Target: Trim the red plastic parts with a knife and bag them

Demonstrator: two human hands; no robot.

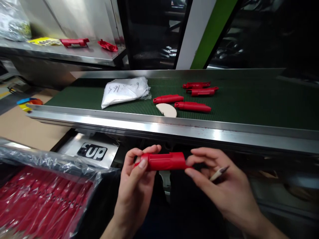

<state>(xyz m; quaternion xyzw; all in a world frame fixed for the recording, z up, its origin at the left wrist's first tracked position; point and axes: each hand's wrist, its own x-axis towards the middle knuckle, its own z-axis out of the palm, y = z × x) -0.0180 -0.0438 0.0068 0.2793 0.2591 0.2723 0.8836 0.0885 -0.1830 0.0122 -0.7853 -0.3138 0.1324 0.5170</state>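
My left hand point(137, 179) is closed round the left end of a red plastic housing part point(165, 161), its thumb on top. The part lies level in front of the conveyor edge, with a long groove along its upper face. My right hand point(216, 179) pinches the right end of the same part between thumb and fingertips. Tucked in the curled fingers of that hand is a slim pen-like tool point(219, 173) with a beige body and a dark tip; its kind is not clear.
A green conveyor belt point(234, 109) carries several red parts point(193, 106), a white plastic-wrapped packet point(126, 92) and a beige half-round piece point(167, 110). At lower left stands a plastic-lined box point(99, 177) of red parts. Two red parts point(74, 42) lie on a steel shelf point(99, 57).
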